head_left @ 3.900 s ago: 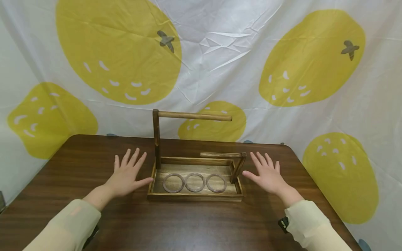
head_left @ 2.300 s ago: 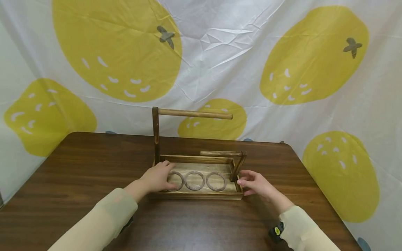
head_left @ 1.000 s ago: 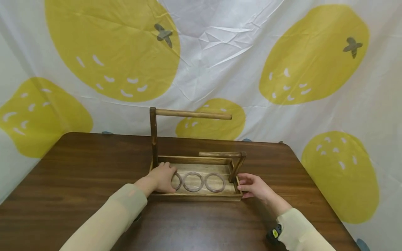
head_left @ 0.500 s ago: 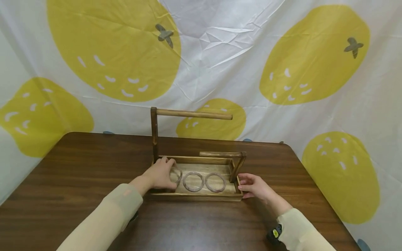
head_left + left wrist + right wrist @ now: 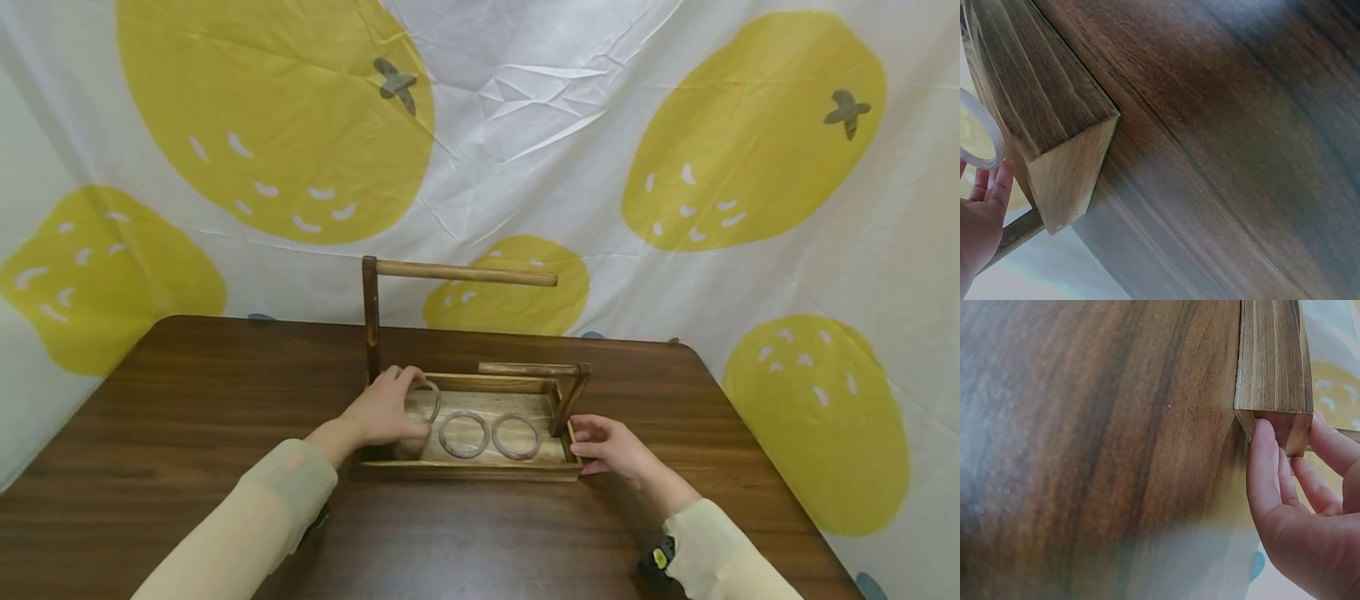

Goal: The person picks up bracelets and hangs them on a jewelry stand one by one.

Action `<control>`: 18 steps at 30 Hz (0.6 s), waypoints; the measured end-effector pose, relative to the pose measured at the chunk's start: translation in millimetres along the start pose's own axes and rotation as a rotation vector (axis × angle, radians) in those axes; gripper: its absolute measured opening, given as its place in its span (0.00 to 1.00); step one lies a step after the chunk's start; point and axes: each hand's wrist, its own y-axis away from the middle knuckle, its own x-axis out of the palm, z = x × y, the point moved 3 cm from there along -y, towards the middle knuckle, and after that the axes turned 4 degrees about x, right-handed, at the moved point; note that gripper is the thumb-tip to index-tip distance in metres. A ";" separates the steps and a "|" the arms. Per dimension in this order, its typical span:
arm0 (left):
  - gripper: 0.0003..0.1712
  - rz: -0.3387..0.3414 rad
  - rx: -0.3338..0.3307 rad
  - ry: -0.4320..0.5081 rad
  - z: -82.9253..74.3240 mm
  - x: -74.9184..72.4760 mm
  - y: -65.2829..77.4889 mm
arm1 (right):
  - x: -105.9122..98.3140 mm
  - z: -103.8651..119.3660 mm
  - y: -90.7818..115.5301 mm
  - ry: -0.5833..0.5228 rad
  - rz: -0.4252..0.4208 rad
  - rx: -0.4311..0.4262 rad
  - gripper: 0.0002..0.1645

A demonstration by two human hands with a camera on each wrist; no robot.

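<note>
My left hand [image 5: 381, 410] pinches a pale, translucent bangle [image 5: 437, 402] and holds it tilted up over the left part of a wooden stand's tray [image 5: 468, 472]. The left wrist view shows this bangle [image 5: 996, 135] at the fingertips of the left hand [image 5: 980, 228], beside the stand's outer wall. Two more bangles, a middle one [image 5: 442, 436] and a right one [image 5: 537, 436], lie flat in the tray. At the tray's right end my right hand [image 5: 611, 448] holds the end wall with curled fingers; its fingertips [image 5: 1264, 432] rest against the wood.
A tall post [image 5: 371, 317] at the tray's left end carries a long horizontal bar [image 5: 465, 273]. On the right, a short post [image 5: 569, 402] carries a lower bar [image 5: 525, 369] pointing left. The brown table [image 5: 480, 542] meets a lemon-print cloth [image 5: 525, 167] behind.
My left hand went from spread beside the stand to gripping the left bangle, then raised it off the tray floor. My right hand moved in to the tray's right end and stayed there.
</note>
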 end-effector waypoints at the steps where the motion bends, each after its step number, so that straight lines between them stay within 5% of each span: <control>1: 0.39 -0.005 -0.001 0.011 -1.1 -0.7 0.2 | 0.0 -0.3 0.0 -0.002 -0.001 0.002 0.36; 18: 0.37 -0.092 0.049 0.120 -7.1 -4.7 -3.3 | -0.3 -1.5 -1.2 -0.003 0.000 0.002 0.36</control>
